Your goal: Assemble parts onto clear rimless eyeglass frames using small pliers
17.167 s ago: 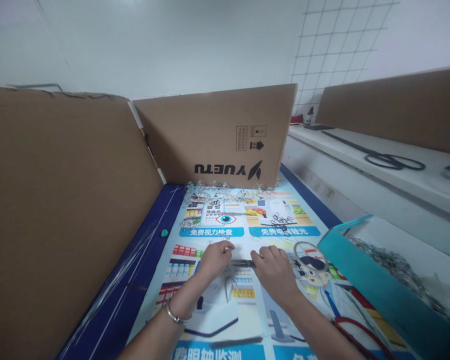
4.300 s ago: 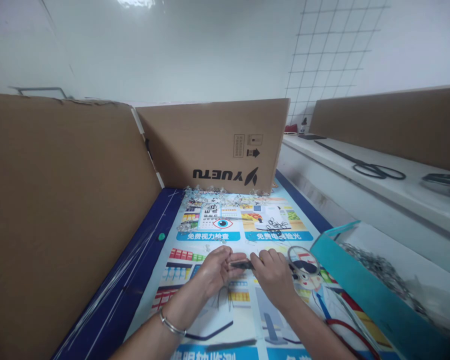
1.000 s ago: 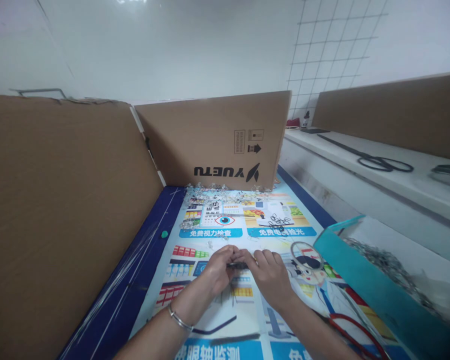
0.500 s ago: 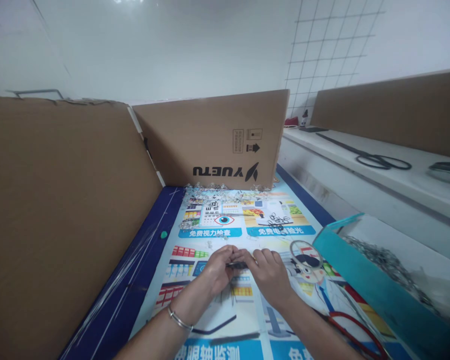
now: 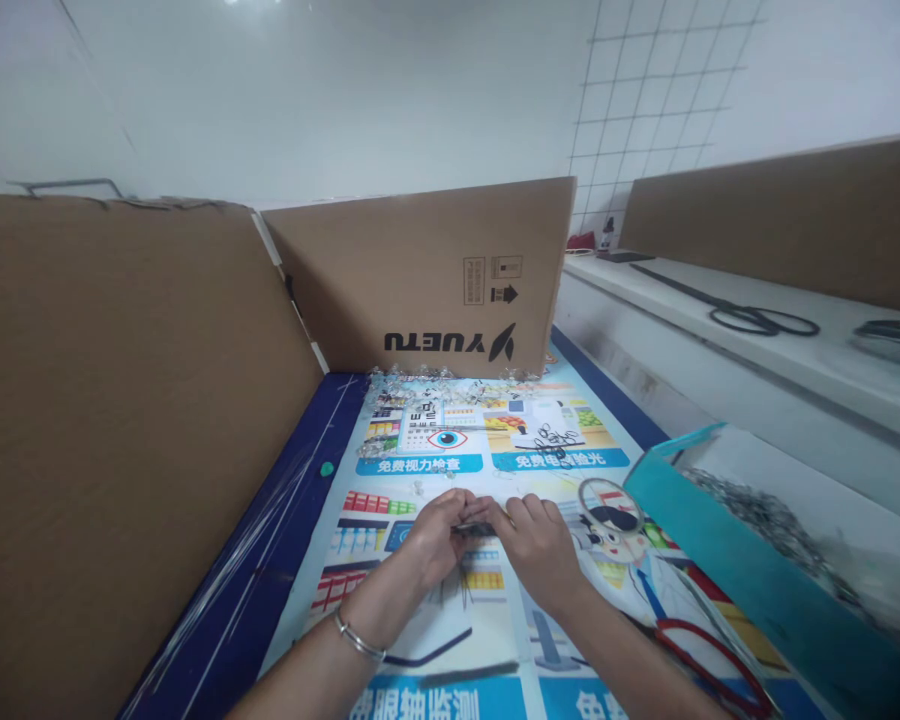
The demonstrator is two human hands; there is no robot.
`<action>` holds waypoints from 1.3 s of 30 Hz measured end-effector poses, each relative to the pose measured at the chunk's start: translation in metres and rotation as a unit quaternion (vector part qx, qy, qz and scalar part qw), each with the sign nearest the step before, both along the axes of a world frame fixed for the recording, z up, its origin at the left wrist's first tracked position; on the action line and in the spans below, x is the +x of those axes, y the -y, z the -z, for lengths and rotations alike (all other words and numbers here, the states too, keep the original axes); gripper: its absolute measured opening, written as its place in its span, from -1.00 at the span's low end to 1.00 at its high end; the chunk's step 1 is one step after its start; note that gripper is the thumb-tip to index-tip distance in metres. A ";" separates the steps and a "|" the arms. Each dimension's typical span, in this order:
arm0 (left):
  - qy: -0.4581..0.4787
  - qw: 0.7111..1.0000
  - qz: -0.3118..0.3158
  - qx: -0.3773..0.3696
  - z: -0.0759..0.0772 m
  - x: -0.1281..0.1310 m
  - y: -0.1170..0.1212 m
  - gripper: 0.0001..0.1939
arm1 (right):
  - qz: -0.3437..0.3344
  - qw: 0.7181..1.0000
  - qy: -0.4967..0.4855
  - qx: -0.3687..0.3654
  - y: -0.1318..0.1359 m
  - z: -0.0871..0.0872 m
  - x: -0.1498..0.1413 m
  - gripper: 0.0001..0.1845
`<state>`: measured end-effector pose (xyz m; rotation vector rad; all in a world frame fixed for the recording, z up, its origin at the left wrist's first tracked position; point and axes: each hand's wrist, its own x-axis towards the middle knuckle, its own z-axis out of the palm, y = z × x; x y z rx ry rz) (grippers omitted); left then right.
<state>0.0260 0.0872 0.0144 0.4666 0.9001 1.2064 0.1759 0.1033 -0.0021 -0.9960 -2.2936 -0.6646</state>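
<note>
My left hand (image 5: 441, 537) is closed, with its fingertips pinched together over the printed sheet (image 5: 495, 490). From beneath it hang several thin dark wires (image 5: 465, 585), and a small dark piece (image 5: 474, 529) shows between the two hands. My right hand (image 5: 538, 548) meets the left one fingertip to fingertip, thumb and index finger pressed together at that dark piece. What exactly the right fingertips grip is hidden. Below the hands lies a bent black rod (image 5: 429, 652) on a pale patch of the sheet.
A teal box (image 5: 765, 560) of tangled metal pieces stands right, beside red-handled scissors (image 5: 709, 650). Clear beads (image 5: 435, 388) lie before the cardboard panel (image 5: 420, 270); small black loops (image 5: 553, 440) lie nearer. Thin wires (image 5: 232, 560) line the left edge. Black scissors (image 5: 757, 318) rest on the ledge.
</note>
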 end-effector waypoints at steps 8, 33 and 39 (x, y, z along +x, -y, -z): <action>-0.019 1.000 -0.004 -0.006 -0.003 -0.001 0.000 -0.89 | -0.005 1.000 -0.012 0.004 0.000 0.002 0.000 -0.83; -0.018 0.995 0.027 0.093 -0.002 -0.003 0.003 -0.76 | 0.007 0.999 -0.020 -0.030 -0.003 0.008 -0.001 -0.89; -0.016 0.987 0.059 0.147 -0.005 -0.006 0.003 -0.75 | 0.031 0.995 -0.025 -0.087 -0.005 0.018 -0.002 -0.91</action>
